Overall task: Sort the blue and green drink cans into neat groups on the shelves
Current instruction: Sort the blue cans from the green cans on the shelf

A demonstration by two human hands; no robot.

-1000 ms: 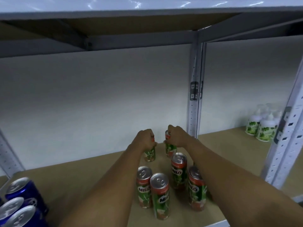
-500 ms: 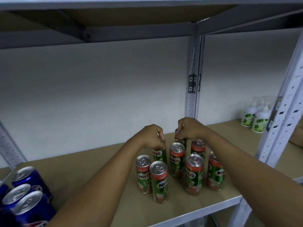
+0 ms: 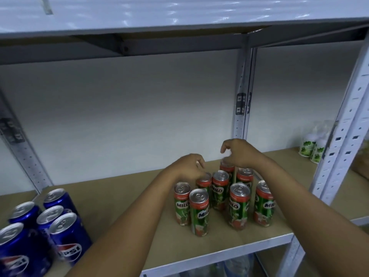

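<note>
- Green cans (image 3: 219,198) clustered mid-shelf (image 3: 123,198), blue cans (image 3: 40,222) grouped at left: sorted, rows loose.
- Left hand (image 3: 189,165) over rear can, fingers curled; grip unclear.
- Right hand (image 3: 239,151) loosely curled, empty.
- Left: straighten rows.

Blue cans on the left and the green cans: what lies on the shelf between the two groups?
In the head view, only bare brown shelf board lies between the blue cans and the green cans; the person's left forearm reaches across above it.
</note>
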